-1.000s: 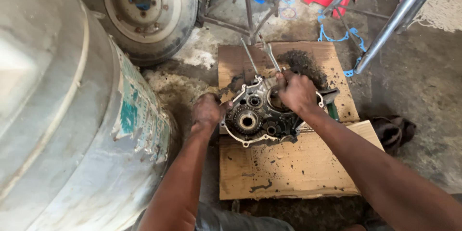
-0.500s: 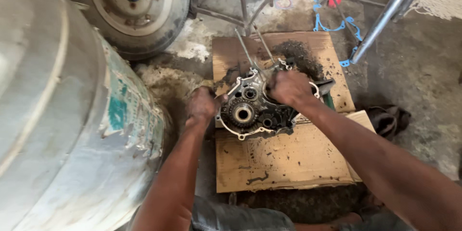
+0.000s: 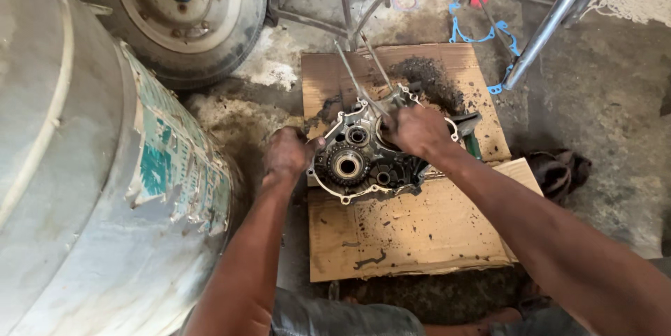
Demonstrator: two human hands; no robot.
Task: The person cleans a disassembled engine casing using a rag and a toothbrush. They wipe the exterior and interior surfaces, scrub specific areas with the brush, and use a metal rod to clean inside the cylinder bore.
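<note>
My left hand point(image 3: 288, 156) still grips the engine case point(image 3: 363, 161) rim at frame centre; my right hand point(image 3: 414, 131) stays closed inside it, contents hidden.

**Labels and packaging: two items**

Drum point(image 3: 77, 189), left of frame: one paper label point(image 3: 175, 168) on its curved side, white with teal-green patches, torn and peeling along its edges.

Floor, centre: flattened brown cardboard point(image 3: 412, 231), oblong, in overlapping sheets, stained with dark grease and grit. No signs or screens.
</note>
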